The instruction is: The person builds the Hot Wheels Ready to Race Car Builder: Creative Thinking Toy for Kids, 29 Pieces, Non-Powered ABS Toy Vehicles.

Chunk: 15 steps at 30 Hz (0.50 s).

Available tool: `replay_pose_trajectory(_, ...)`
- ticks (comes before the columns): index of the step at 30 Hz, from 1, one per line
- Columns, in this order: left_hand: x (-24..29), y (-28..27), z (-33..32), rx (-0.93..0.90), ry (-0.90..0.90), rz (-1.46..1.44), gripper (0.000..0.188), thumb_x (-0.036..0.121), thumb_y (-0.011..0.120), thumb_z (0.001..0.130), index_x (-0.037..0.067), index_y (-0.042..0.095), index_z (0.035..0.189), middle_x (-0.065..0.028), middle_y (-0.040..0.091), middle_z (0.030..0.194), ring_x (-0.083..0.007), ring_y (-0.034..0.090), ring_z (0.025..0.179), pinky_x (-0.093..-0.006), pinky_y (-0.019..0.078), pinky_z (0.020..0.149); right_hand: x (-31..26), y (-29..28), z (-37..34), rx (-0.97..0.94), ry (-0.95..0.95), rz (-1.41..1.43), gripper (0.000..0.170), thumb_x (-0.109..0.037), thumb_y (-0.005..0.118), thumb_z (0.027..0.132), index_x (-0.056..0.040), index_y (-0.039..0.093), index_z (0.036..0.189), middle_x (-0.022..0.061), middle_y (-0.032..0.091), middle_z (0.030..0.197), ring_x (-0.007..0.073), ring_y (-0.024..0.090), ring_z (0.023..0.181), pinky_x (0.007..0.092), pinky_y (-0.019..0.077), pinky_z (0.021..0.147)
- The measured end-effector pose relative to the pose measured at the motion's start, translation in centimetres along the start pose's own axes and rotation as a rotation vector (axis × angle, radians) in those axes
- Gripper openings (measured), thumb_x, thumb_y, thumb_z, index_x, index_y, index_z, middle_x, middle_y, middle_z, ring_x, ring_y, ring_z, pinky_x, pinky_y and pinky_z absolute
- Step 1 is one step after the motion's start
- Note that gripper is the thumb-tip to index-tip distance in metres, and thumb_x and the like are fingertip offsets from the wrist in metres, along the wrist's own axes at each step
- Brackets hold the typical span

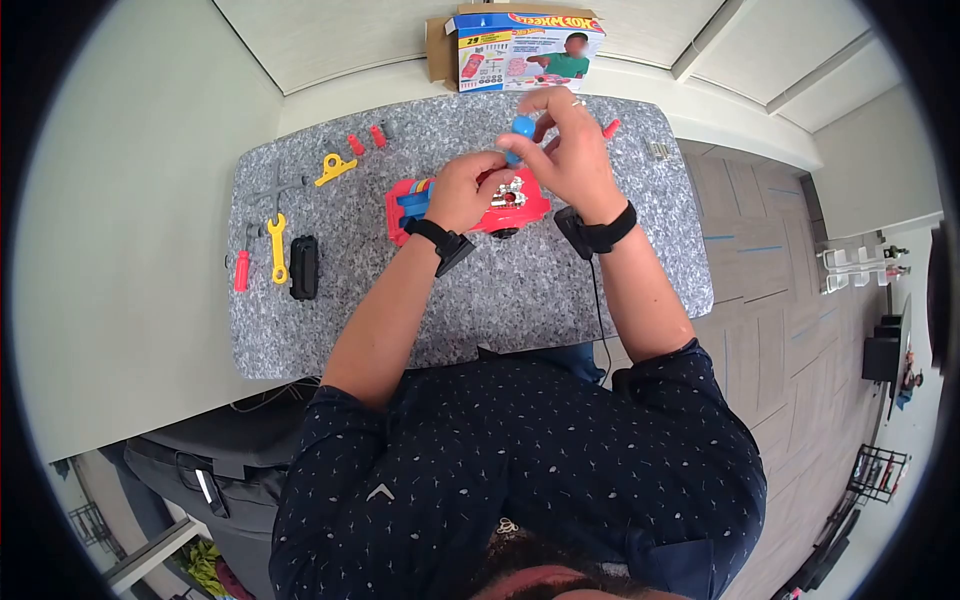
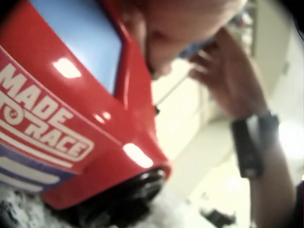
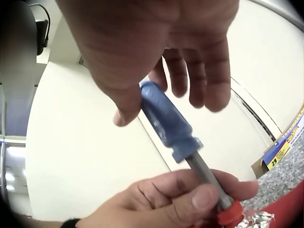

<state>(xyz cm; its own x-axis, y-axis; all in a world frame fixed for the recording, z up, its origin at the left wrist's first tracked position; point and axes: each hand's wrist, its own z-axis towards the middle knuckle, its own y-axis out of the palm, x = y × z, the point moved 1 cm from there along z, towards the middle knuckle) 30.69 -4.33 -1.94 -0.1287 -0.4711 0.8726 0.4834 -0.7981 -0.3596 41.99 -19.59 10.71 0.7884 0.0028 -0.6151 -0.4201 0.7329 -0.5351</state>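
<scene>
A red toy car (image 1: 535, 208) with a blue window and a chrome engine (image 1: 508, 194) sits on the table. Above it a toy screwdriver (image 3: 166, 116), blue-handled with a grey shaft, stands tilted. Its tip meets a red screw-like piece (image 3: 231, 214) beside the chrome part. My right hand (image 1: 575, 160) holds the top of the handle between thumb and forefinger, the other fingers hanging loosely bent. Low on the shaft, my left hand (image 1: 462, 192) pinches with thumb and fingers, just above the red piece. The left wrist view shows the car's side (image 2: 104, 128) close up, with a black wheel (image 2: 128, 197).
A toy box (image 1: 530, 50) stands behind the table. Left of the car lie a yellow wrench (image 1: 277, 248), a black tray (image 1: 304, 268), a yellow piece (image 1: 336, 169), a grey cross-shaped part (image 1: 275, 190) and several red pieces (image 1: 356, 145). Another red piece (image 1: 611, 129) lies right of my hand.
</scene>
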Motion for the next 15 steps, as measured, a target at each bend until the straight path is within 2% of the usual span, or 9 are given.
replay_pose_trajectory(1, 0.0, 0.1, 0.1, 0.011, 0.043, 0.003, 0.022, 0.02, 0.084, 0.1, 0.002, 0.078, 0.111, -0.0154, 0.08, 0.098, -0.0314, 0.076, 0.085, -0.0443, 0.0578, 0.079, -0.4, -0.1, 0.3, 0.031, -0.05, 0.081, 0.047, -0.022, 0.096, 0.088, -0.0034, 0.075, 0.125, 0.0126, 0.075, 0.092, 0.0281, 0.075, 0.081, 0.0409, 0.0606, 0.071)
replay_pose_trajectory(3, -0.1, 0.1, -0.1, 0.015, 0.07, 0.007, 0.021, 0.02, 0.083, 0.101, 0.002, 0.078, 0.111, -0.0161, 0.079, 0.097, -0.034, 0.074, 0.085, -0.0457, 0.0567, 0.078, 1.7, 0.1, 0.9, -0.05, -0.203, 0.116, 0.043, -0.023, 0.096, 0.089, -0.0034, 0.076, 0.121, 0.012, 0.073, 0.092, 0.0265, 0.073, 0.077, 0.039, 0.0589, 0.069)
replay_pose_trajectory(5, 0.5, -0.2, -0.1, -0.005, 0.044, 0.011, 0.021, 0.02, 0.082, 0.101, 0.002, 0.078, 0.111, -0.017, 0.079, 0.097, -0.0359, 0.073, 0.086, -0.046, 0.0568, 0.08, 1.6, 0.0, 1.1, -0.093, -0.205, 0.088, 0.036, -0.021, 0.094, 0.091, -0.0037, 0.078, 0.118, 0.0115, 0.074, 0.096, 0.025, 0.071, 0.075, 0.0372, 0.058, 0.068)
replay_pose_trajectory(7, 0.5, -0.1, -0.1, -0.015, 0.03, 0.035, 0.022, 0.021, 0.081, 0.102, 0.001, 0.077, 0.11, -0.0173, 0.078, 0.097, -0.0366, 0.074, 0.088, -0.0462, 0.0567, 0.081, 1.0, -0.3, 0.9, -0.093, -0.057, -0.002, 0.027, -0.018, 0.091, 0.094, -0.0043, 0.081, 0.116, 0.0111, 0.077, 0.103, 0.0235, 0.071, 0.074, 0.0354, 0.0579, 0.069)
replay_pose_trajectory(10, 0.7, 0.2, -0.2, 0.002, 0.02, 0.046, 0.022, 0.021, 0.081, 0.103, 0.0, 0.075, 0.108, -0.0178, 0.077, 0.097, -0.0369, 0.074, 0.089, -0.0463, 0.0568, 0.081, 1.0, 0.7, 0.8, -0.012, -0.02, -0.115, 0.021, -0.016, 0.09, 0.095, -0.0054, 0.083, 0.111, 0.0106, 0.078, 0.108, 0.02, 0.069, 0.072, 0.0332, 0.0568, 0.067)
replay_pose_trajectory(13, 0.9, -0.1, -0.1, 0.002, 0.035, 0.036, 0.021, 0.02, 0.081, 0.103, 0.0, 0.073, 0.106, -0.0176, 0.077, 0.097, -0.037, 0.074, 0.09, -0.0471, 0.0567, 0.081, 0.4, 1.0, 0.9, -0.001, -0.003, 0.34, 0.028, -0.023, 0.098, 0.087, -0.0038, 0.082, 0.1, 0.0101, 0.073, 0.094, 0.0176, 0.068, 0.069, 0.0326, 0.0553, 0.063)
replay_pose_trajectory(15, 1.0, -0.2, -0.2, -0.014, 0.062, 0.066, 0.018, 0.017, 0.079, 0.103, 0.001, 0.073, 0.109, -0.017, 0.077, 0.098, -0.0347, 0.074, 0.09, -0.0456, 0.0573, 0.082, 0.7, 0.8, 0.8, -0.037, 0.036, 0.316, 0.028, -0.023, 0.098, 0.088, -0.0032, 0.082, 0.1, 0.0099, 0.073, 0.095, 0.0159, 0.067, 0.068, 0.0325, 0.0547, 0.062)
